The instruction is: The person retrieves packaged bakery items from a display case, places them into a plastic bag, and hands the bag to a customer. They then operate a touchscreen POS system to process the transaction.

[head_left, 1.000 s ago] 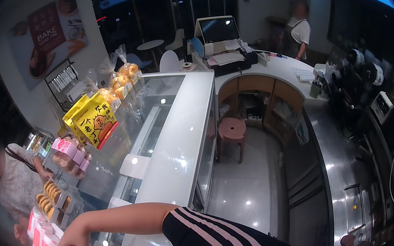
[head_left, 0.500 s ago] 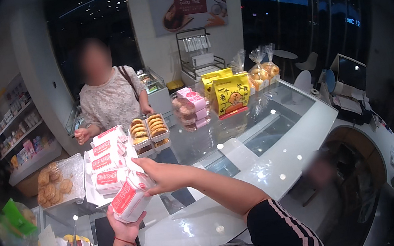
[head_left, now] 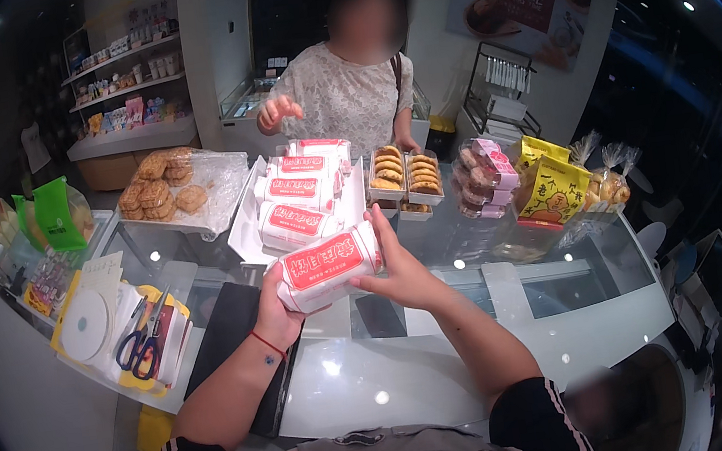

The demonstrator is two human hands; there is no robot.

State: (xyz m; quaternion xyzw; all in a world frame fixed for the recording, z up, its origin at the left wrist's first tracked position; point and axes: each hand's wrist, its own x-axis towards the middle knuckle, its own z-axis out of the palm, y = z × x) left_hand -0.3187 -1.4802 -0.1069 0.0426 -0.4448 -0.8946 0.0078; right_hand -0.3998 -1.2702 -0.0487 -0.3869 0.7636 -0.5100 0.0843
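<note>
Between my two hands is a white wrapped package with a red label (head_left: 327,268), held above the counter. My left hand (head_left: 276,313) grips its left end, and my right hand (head_left: 403,267) holds its right end, thumb on the near side. Just beyond it, a white tray (head_left: 245,233) bears several similar red-and-white packages (head_left: 297,223) in a row. To the tray's left lie round brown pastries (head_left: 158,190) on a board with clear plastic. On its right stand clear boxes of golden cookies (head_left: 387,170).
A person in a patterned top (head_left: 336,101) stands across the glass counter (head_left: 587,278), one hand raised. Yellow bags (head_left: 553,191) and pink-labelled boxes (head_left: 484,175) stand at the right. Blue-handled scissors (head_left: 142,346) and a tape roll (head_left: 84,324) lie in a holder at the left.
My view has swung left. The held package has turned from tilted to nearly level, with both hands now at its ends. The person across the counter has raised a hand.
</note>
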